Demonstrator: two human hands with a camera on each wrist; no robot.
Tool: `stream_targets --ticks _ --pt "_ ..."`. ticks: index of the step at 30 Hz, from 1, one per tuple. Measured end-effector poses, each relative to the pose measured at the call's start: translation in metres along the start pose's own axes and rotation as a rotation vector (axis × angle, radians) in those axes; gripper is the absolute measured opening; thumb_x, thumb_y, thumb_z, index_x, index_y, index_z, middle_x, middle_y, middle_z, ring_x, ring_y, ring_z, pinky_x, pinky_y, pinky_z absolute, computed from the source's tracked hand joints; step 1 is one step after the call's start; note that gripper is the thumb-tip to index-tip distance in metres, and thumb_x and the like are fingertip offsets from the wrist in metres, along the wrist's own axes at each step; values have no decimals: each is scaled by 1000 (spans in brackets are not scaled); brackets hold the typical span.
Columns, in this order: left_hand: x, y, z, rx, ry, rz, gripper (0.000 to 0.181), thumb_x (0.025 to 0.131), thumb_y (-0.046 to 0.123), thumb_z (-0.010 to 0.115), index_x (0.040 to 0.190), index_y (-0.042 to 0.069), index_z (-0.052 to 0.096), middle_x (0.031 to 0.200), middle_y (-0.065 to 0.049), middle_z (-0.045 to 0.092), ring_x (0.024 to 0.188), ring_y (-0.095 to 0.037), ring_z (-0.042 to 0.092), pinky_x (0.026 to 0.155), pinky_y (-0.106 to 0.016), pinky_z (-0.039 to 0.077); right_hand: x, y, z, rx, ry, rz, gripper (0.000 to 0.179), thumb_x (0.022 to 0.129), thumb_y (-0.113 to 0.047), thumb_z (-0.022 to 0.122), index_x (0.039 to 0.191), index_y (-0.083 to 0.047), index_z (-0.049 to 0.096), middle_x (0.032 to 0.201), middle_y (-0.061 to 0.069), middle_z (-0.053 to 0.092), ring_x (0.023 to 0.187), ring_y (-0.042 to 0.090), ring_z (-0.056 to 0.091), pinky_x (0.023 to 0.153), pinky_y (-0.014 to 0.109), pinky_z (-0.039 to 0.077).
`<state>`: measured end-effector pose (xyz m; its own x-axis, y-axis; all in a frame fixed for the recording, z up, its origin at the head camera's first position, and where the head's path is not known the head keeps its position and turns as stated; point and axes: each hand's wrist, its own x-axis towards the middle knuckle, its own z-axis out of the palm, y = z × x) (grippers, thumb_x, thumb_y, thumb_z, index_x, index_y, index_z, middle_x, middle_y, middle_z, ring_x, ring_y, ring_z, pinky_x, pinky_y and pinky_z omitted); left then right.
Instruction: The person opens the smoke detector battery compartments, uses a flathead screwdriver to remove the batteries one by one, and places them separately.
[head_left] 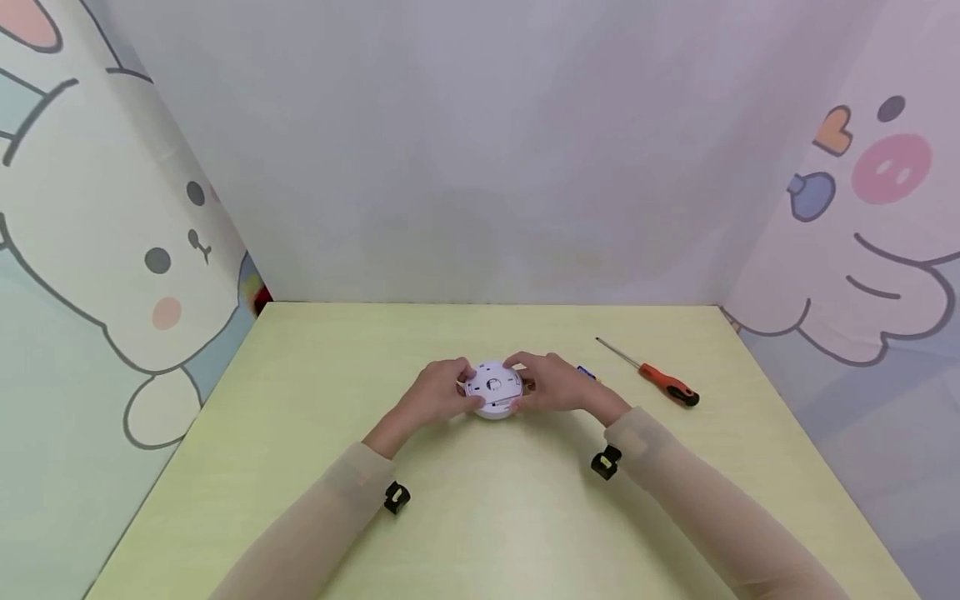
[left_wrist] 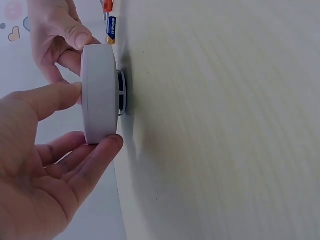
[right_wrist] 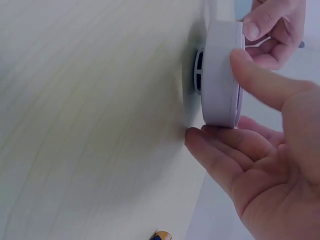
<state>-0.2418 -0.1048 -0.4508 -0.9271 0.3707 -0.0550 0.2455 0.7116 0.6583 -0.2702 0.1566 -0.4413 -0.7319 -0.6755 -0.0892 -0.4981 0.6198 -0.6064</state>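
A round white smoke detector lies with its slotted back plate facing up, low over the table. My left hand grips its left side, thumb on the back plate and fingers at the side wall. Opposite it, my right hand holds the right side the same way. From the left wrist view, the white housing stands out with a vented dark-slotted dome on its table-facing side. The right wrist view shows the thumb pressing the plate's edge and fingertips beneath the rim of the detector.
A blue and orange battery lies just beyond my right wrist. Farther right is a screwdriver with an orange and black handle, its tip pointing to the back left. Cloth walls printed with cartoon animals border the pale yellow table.
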Motion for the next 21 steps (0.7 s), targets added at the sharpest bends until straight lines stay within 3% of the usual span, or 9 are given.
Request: stream_targets --ticks 8,17,21 --pt "-2 3 3 -42 16 -17 37 91 26 87 117 9 67 113 -6 71 97 -17 68 84 -34 58 -3 6 -2 140 -31 27 45 106 -18 67 148 -7 55 146 23 62 133 34 63 108 49 53" --pt "-4 2 3 -11 15 9 37 90 29 88 115 10 68 112 -4 72 92 -14 67 81 -31 57 -2 5 3 99 -16 55 39 105 -15 69 143 -9 58 144 22 63 134 33 63 108 50 53" --pt "-4 2 1 30 13 37 38 88 32 89 113 10 69 103 0 72 83 -13 63 75 -30 54 -2 5 2 64 -28 41 40 106 -15 68 144 -10 56 145 21 63 135 30 61 108 49 53"
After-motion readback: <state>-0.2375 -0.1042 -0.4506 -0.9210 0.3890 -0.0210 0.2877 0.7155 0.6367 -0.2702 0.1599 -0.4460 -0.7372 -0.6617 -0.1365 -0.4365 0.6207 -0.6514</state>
